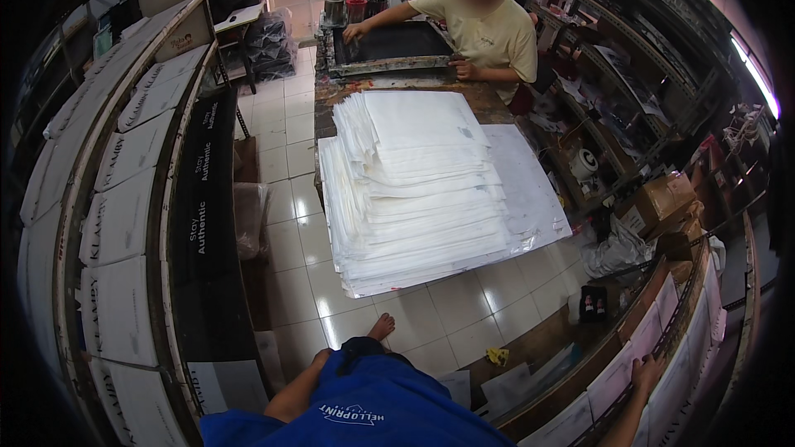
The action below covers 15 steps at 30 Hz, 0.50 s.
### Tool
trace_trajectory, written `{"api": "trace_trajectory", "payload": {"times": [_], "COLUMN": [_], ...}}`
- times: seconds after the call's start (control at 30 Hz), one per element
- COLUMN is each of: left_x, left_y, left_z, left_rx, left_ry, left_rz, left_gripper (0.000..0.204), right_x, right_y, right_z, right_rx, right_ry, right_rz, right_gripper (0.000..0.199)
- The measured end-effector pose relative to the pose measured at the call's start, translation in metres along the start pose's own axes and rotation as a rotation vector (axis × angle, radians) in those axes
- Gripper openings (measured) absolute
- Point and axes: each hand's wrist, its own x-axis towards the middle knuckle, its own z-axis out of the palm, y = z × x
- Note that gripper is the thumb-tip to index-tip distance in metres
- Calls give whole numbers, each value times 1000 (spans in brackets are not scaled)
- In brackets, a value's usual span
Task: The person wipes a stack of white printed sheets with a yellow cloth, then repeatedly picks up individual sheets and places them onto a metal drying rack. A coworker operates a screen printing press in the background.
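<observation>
Many flat white panels (610,385) by right fingers (646,367); left fingers (321,357) by shirt (393,393); grips unclear.

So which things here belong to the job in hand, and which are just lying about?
Probably part of the job:
right hand, at the edge of the right-hand rack
pale sheets on that rack
tall stack of white sheets
black-surfaced frame, by the co-worker

Seemingly just lying about:
cardboard box
crumpled plastic
yellow crumpled item
</observation>
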Motion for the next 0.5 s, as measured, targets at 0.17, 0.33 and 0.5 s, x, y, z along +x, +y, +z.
{"api": "trace_trajectory", "payload": {"times": [0.17, 0.33, 0.5], "left_x": [-15, -29, -17], "left_y": [18, 34, 16], "left_z": [0, -3, -1], "left_rx": [39, 89, -33], "left_ry": [28, 23, 3], "left_rz": [-9, 10, 0], "left_gripper": [37, 36, 36], "right_x": [4, 1, -1], "right_y": [10, 7, 0], "right_z": [10, 8, 0], "right_rx": [2, -2, 7], "right_ry": [-1, 1, -19], "right_rz": [-6, -3, 4], "right_gripper": [30, 30, 31]}}
